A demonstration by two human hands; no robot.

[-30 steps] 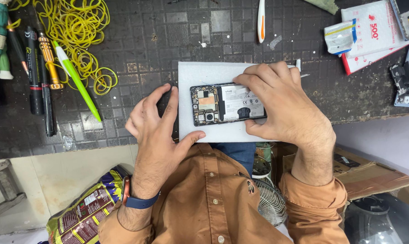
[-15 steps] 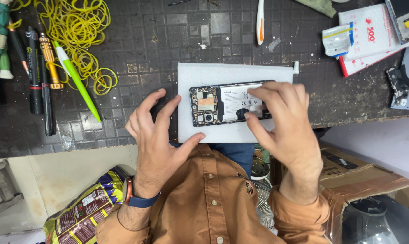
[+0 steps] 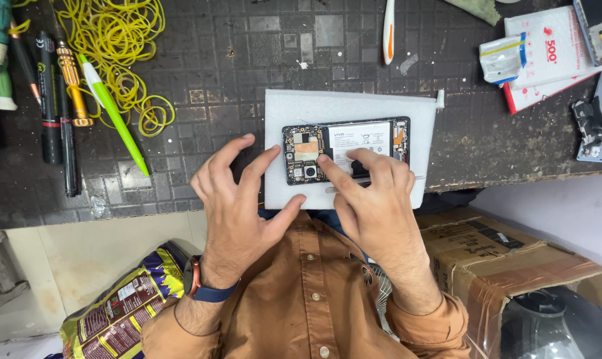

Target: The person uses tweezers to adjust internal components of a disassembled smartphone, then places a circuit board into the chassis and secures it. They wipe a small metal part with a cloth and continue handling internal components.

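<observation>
An opened phone with its back cover off lies on a white foam pad on the dark tiled bench; its circuit board, camera and pale battery show. My right hand rests its fingertips on the phone's lower middle, the index finger near the camera. My left hand hovers just left of the phone with fingers spread and nothing in it, thumb on the pad's near edge.
Yellow rubber bands, a green pen and dark screwdrivers lie at the far left. A white and orange tool lies at the back. Packets and phone parts sit far right. A cardboard box stands below right.
My right hand slid from covering the phone's right end down to its lower middle, uncovering the battery. My left hand came off the phone's left end and spread open.
</observation>
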